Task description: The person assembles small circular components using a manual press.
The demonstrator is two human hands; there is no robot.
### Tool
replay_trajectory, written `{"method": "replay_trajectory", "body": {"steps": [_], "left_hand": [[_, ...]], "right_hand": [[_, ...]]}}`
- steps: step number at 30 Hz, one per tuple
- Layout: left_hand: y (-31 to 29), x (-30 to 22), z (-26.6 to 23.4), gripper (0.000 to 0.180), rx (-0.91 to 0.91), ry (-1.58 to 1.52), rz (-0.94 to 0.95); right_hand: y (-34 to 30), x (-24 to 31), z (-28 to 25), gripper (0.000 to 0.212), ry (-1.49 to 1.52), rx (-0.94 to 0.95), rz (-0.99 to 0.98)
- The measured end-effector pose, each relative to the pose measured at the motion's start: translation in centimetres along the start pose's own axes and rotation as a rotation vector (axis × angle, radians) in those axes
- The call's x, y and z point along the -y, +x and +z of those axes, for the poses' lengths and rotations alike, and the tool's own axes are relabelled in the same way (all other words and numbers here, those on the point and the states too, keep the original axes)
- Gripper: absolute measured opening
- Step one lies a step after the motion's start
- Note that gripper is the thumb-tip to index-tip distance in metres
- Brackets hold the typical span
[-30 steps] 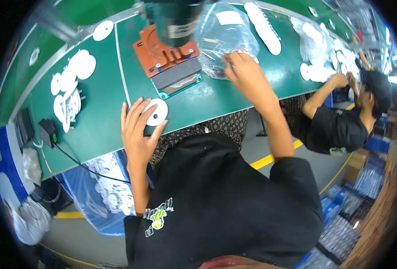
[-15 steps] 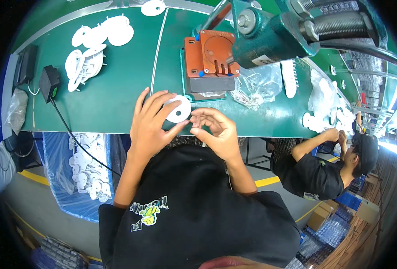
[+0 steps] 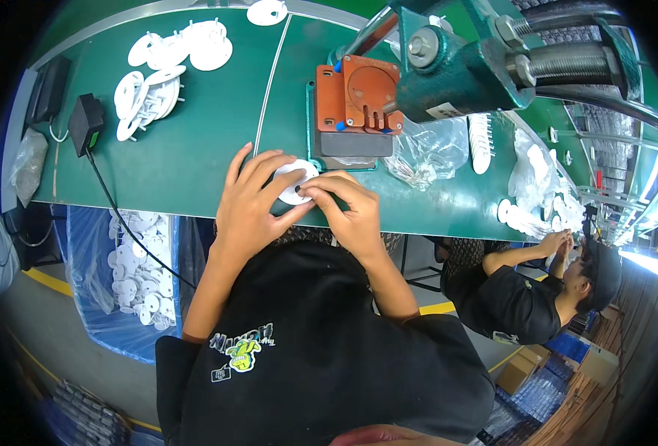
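A round white plastic disc (image 3: pixel 310 168) with a dark centre hole is held just above the near edge of the green table. My left hand (image 3: pixel 253 195) grips it, the thumb below and the fingers over its left side and top. My right hand (image 3: pixel 353 215) is pinched, with thumb and fingertips at the centre hole. Whatever lies between those fingertips is hidden or too small to make out. Just beyond the disc stands a green press with an orange fixture plate (image 3: pixel 371 89) on a dark block.
White discs with pegs (image 3: pixel 150 97) lie in piles at the far left. A clear bag of small white parts (image 3: pixel 426 156) lies right of the press. A blue-lined bin (image 3: pixel 98 297) of discs stands below left, crossed by a black cable (image 3: pixel 121 219). At right sits a co-worker (image 3: pixel 530 293).
My right hand has moved left onto the disc, its loosely curled fingers now pinched at the centre hole. My left hand keeps its hold. The whole view has shifted slightly.
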State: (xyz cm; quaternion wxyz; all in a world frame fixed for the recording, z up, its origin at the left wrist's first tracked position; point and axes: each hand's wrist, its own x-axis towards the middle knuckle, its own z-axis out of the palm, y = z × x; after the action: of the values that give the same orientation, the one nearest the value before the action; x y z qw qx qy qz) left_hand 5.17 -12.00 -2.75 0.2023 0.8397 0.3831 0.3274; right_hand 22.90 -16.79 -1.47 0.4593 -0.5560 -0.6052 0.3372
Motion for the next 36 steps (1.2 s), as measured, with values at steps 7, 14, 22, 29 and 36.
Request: {"method": "replay_trajectory", "body": {"steps": [7, 14, 22, 29, 36], "left_hand": [[-0.2, -0.1, 0.1, 0.036, -0.005, 0.019, 0.006], [-0.1, 0.1, -0.1, 0.035, 0.018, 0.018, 0.03], [-0.4, -0.2, -0.4, 0.033, -0.036, -0.074, 0.131], [6.6, -4.2, -0.3, 0.041, -0.115, 0.035, 0.339], [10.8, -2.9, 2.1, 0.048, -0.148, 0.181, 0.241]], "right_hand": [[0.0, -0.4, 0.0, 0.01, -0.087, 0.001, -0.189], [0.0, -0.1, 0.4, 0.018, -0.207, -0.006, -0.25], [-2.1, -1.0, -1.9, 0.048, -0.162, -0.079, -0.37], [-4.3, -2.6, -3.0, 0.03, -0.074, -0.365, 0.075], [3.0, 4.4, -10.0, 0.044, -0.238, -0.829, -0.578]]}}
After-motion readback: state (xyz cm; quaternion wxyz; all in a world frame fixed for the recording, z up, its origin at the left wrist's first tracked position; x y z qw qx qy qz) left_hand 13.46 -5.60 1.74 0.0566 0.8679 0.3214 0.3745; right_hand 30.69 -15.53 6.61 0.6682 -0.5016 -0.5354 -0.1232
